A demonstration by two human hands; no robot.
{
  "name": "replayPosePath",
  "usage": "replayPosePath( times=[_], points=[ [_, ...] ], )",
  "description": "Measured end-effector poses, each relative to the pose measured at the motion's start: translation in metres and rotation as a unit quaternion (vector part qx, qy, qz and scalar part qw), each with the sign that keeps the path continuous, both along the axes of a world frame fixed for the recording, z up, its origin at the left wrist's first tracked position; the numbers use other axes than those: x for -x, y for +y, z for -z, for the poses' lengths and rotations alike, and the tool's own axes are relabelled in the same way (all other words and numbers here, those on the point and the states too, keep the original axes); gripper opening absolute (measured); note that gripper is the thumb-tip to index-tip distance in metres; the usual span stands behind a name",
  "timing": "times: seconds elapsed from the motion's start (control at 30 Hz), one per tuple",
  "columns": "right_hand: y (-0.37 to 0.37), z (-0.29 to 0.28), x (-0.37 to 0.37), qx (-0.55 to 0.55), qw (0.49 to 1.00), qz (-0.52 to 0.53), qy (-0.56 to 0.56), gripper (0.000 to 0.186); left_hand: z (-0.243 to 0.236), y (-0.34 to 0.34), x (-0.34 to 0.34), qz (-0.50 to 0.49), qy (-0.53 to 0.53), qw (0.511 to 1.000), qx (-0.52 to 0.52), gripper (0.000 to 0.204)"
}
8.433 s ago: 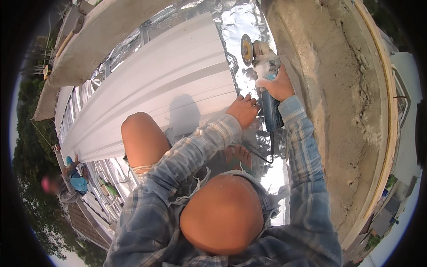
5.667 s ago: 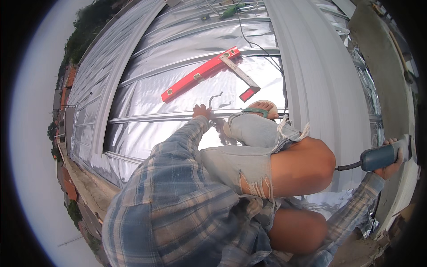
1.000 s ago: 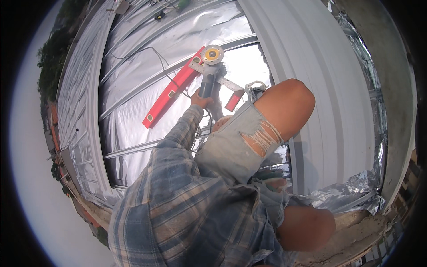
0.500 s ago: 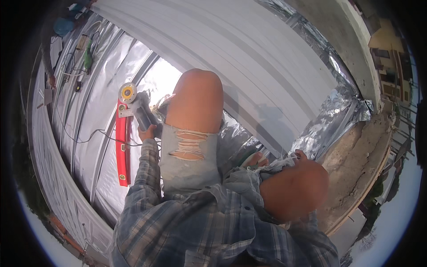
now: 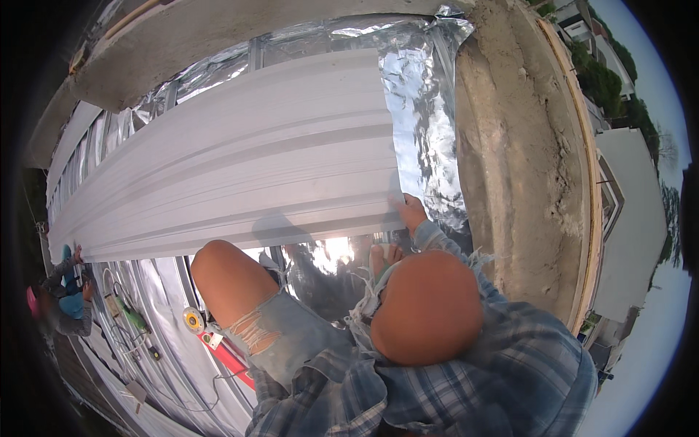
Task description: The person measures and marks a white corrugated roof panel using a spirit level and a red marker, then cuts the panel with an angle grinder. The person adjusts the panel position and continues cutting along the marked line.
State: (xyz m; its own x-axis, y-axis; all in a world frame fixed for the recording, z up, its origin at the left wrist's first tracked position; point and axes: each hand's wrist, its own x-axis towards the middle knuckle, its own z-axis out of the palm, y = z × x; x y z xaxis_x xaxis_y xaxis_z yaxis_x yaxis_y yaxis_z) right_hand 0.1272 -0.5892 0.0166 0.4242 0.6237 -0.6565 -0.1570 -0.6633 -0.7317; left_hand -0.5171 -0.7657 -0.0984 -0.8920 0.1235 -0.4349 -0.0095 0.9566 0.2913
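My right hand (image 5: 413, 213) is at the near right corner of a long, pale ribbed metal roofing sheet (image 5: 291, 156). Its fingers curl over the sheet's end edge. Reflective foil (image 5: 426, 124) shows just past that edge. My left hand is out of sight, hidden behind my leg and clothing. Beside my left knee lie an angle grinder, with its yellow-centred disc (image 5: 194, 320) showing, and a red spirit level (image 5: 227, 357). My knee covers most of the grinder's body.
A co-worker (image 5: 64, 302) crouches at the far left, one hand at the sheet's other end. A green corded power tool (image 5: 133, 318) lies on the foil-covered framing. A rough concrete ledge (image 5: 520, 167) runs along the right, with a concrete beam (image 5: 211, 33) across the back.
My view has swung to the right. My left hand, earlier on the grinder, has dropped from sight. My right hand now shows plainly at the sheet's corner, and the co-worker has come into fuller view.
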Motion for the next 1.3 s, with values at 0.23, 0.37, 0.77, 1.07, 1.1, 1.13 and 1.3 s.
replayPosePath(
  times=[0.23, 0.37, 0.77, 1.07, 1.1, 1.13, 1.3],
  points=[
    [0.019, -0.042, -0.006, -0.010, 0.989, -0.112, -0.098, 0.042, -0.005, 0.022, 0.005, 0.015, 0.022, 0.999, 0.039, 0.089],
    [0.036, -0.030, -0.148, -0.026, 0.875, -0.243, -0.418, 0.082, 0.004, 0.028, -0.015, 0.034, 0.003, 0.998, 0.056, 0.093],
    [0.125, -0.060, -0.226, -0.023, 0.852, -0.304, -0.426, 0.068, -0.015, 0.030, -0.009, 0.008, 0.011, 0.996, 0.090, 0.102],
    [0.202, -0.048, -0.150, -0.010, 0.913, -0.228, -0.339, 0.082, -0.015, 0.066, -0.030, -0.011, 0.029, 0.991, 0.133, 0.109],
    [0.200, -0.043, -0.132, 0.009, 0.896, -0.212, -0.389, 0.082, -0.015, 0.069, -0.033, -0.012, 0.031, 0.990, 0.137, 0.110],
    [0.198, -0.040, -0.116, 0.027, 0.877, -0.195, -0.439, 0.082, -0.014, 0.071, -0.035, -0.012, 0.031, 0.990, 0.141, 0.111],
    [0.195, -0.056, -0.151, 0.055, 0.874, -0.132, -0.465, 0.076, 0.006, 0.065, -0.018, 0.016, 0.002, 0.990, 0.141, 0.110]
  ],
)
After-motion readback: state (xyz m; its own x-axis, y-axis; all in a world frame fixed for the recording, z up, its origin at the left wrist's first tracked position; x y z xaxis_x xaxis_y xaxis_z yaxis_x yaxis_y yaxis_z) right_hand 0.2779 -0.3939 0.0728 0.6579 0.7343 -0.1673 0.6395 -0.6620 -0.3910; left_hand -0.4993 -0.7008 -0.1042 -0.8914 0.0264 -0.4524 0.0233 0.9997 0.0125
